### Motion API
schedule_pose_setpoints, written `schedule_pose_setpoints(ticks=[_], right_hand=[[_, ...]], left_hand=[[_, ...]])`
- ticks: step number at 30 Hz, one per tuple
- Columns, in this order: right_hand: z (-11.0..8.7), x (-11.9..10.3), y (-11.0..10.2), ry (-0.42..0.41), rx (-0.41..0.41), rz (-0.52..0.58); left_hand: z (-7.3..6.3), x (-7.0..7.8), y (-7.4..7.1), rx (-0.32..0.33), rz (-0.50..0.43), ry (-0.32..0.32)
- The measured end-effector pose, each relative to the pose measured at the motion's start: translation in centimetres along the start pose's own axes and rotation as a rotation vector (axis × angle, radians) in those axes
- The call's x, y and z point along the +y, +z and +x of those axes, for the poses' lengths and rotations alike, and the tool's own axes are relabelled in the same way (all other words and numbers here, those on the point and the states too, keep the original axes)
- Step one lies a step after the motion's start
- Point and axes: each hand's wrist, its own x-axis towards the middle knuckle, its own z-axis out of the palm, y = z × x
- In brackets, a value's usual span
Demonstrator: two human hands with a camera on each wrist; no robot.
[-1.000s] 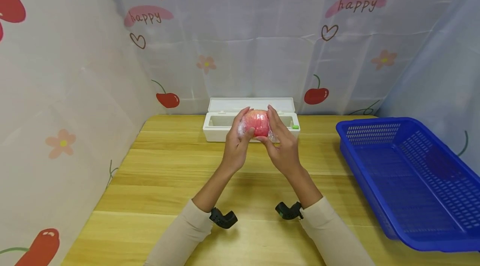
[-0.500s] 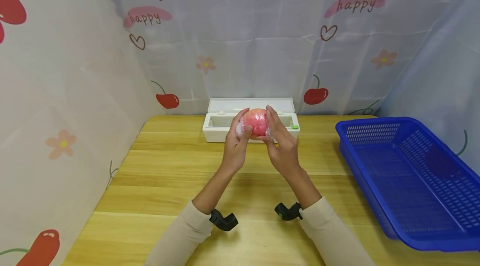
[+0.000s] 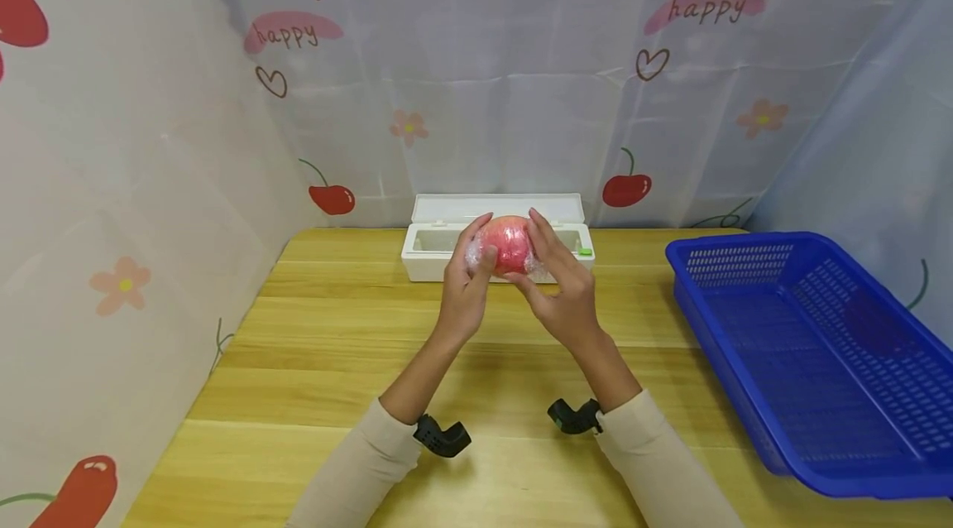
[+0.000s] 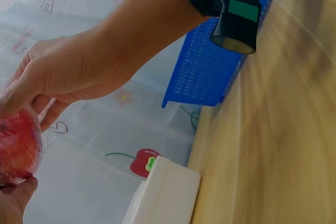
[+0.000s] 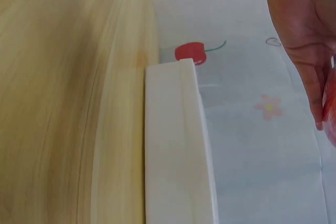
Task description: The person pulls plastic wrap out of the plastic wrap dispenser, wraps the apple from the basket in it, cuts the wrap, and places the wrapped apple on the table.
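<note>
Fingers, head view: those of the left hand [image 3: 462, 288] close on the apple [image 3: 510, 240] from ten o'clock, thumb over its near face at eight; those of the right hand [image 3: 566, 288] lie close together at half past one, thumb at six. Both hands pinch it.
Apple, head view: red, in clear film [image 3: 533, 265] bunched at nine and four o'clock.
White box, head view: box [image 3: 428, 270] on the table [image 3: 335, 362] behind the apple, at twelve o'clock; lid [image 3: 499, 206] raised.
Blue basket, head view: basket [image 3: 834, 362] at four o'clock, well apart.
Wrist cameras, head view: black units [image 3: 442, 437], at seven and five o'clock.
Apple, left wrist view: at eight o'clock, cut by frame edge, clear of the table; right hand above it, left thumb touching below.
Left hand, right wrist view: at two o'clock, a digit straight against the apple; the other fingers' pose I cannot tell.
Apple, right wrist view: only a sliver, three o'clock.
</note>
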Motion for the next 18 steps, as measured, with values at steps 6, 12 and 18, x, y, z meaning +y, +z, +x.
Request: schedule_pose_setpoints(ticks=[6, 12, 18], right_hand=[[0.07, 0.0, -0.16, 0.015, -0.025, 0.047], [0.12, -0.32, -0.04, 0.02, -0.003, 0.043], [-0.05, -0.52, 0.12, 0.019, 0.022, 0.029]], left_hand=[[0.04, -0.03, -0.36, -0.013, 0.048, 0.044], [0.15, -0.4, -0.44, -0.067, 0.142, 0.176], [0.2, -0.83, -0.27, -0.053, 0.278, 0.284]])
